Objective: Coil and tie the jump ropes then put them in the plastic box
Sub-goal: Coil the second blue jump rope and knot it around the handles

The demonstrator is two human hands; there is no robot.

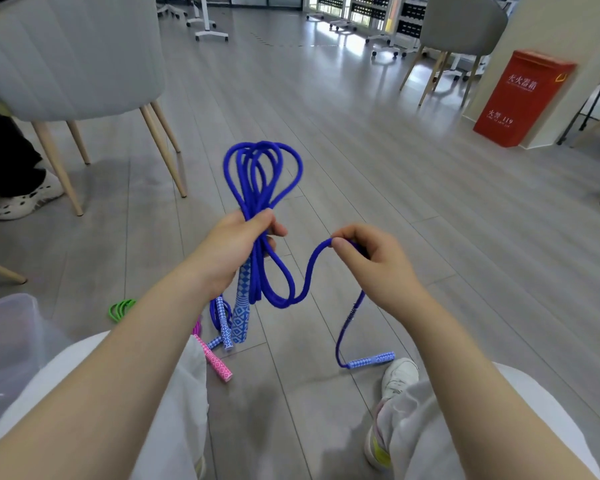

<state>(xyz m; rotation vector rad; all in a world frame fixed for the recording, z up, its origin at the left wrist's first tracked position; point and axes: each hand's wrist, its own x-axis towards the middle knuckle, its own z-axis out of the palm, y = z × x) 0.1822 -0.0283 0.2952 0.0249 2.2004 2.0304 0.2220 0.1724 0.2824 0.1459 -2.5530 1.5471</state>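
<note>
**Blue rope half coiled, held over the floor**

The left hand (pixel 238 242) grips a blue rope (pixel 262 188) by the middle of its coil, fingers and thumb curled round the bundle. The coil's long axis runs up and away from the person: about four loops fan out above the fist, and one patterned handle (pixel 240 306) hangs straight down below it, end toward the floor (pixel 361 150). The right hand (pixel 364 261) pinches the free strand between thumb and curled fingers. From there the strand drops to the second handle (pixel 371 360), which lies on the floor pointing right, just beside a white shoe (pixel 399 375).

Near the left knee lie another blue rope (pixel 222 323), a pink handle (pixel 217 363) and one green rope (pixel 120 308). The plastic box (pixel 11 337) sits at the left edge. Two grey chairs (pixel 73 53) stand further off.
</note>
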